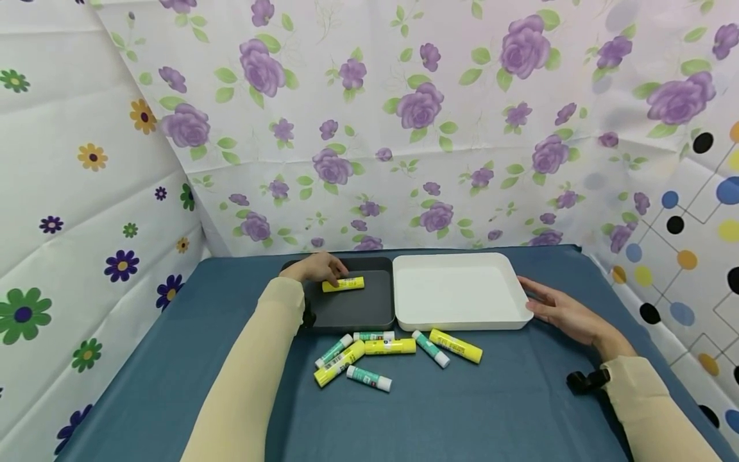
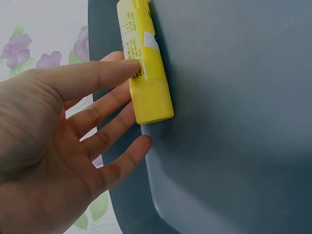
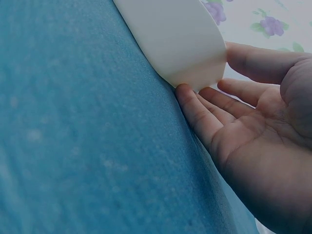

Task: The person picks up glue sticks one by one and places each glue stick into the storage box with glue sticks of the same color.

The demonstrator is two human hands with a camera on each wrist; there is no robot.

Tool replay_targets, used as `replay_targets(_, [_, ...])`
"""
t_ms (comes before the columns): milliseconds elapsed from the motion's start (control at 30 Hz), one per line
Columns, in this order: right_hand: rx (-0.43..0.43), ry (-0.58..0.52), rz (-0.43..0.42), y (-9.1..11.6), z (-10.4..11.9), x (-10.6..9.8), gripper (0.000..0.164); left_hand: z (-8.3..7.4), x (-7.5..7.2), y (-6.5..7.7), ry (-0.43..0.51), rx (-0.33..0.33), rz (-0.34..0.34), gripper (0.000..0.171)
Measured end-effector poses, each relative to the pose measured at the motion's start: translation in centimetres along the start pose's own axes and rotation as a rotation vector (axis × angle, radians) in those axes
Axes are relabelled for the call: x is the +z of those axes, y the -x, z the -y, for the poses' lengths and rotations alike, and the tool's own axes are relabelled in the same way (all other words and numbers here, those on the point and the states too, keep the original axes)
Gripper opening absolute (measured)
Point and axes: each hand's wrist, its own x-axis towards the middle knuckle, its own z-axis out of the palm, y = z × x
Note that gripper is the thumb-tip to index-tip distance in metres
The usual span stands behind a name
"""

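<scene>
In the head view, my left hand [image 1: 319,267] is over the dark grey tray [image 1: 378,314]. It pinches a yellow glue stick [image 1: 349,283] between thumb and fingers, low over the tray; the left wrist view shows the glue stick [image 2: 152,92] beside the tray's rim. My right hand [image 1: 568,314] touches the right side of a white tray [image 1: 456,292] with extended fingers. Seen from the right wrist, these fingertips [image 3: 184,92] rest at the corner of the white tray [image 3: 180,44].
In front of the trays lie several loose glue sticks, among them a yellow one [image 1: 456,346], another yellow one [image 1: 390,347] and a green one with a white cap [image 1: 369,378]. Blue cloth [image 1: 462,410] covers the table. Floral curtains [image 1: 369,128] hang behind.
</scene>
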Motion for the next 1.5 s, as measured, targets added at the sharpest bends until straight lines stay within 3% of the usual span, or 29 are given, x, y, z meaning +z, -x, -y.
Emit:
replay_targets(233, [-0.007,-0.009,-0.003,0.0,-0.2,0.0,0.073,0.0,-0.2,-0.1,-0.002,0.011,0.02,0.029])
replay_targets(500, [-0.015,-0.017,0.001,0.0,-0.1,0.1,0.072,-0.5,0.1,0.5,-0.004,0.011,-0.012,0.033])
replay_targets(767, [-0.01,-0.017,0.005,0.1,0.0,0.1,0.072,-0.4,-0.1,1.6,0.101,0.165,-0.043,0.036])
replay_targets(1133, [0.001,-0.013,0.003,-0.2,-0.2,0.1,0.073,-1.2,0.9,4.9,0.253,0.318,-0.088,0.044])
replay_targets(1500, [-0.007,-0.02,0.002,-0.1,-0.2,0.0,0.073,-2.8,3.5,8.7,0.229,0.413,-0.146,0.043])
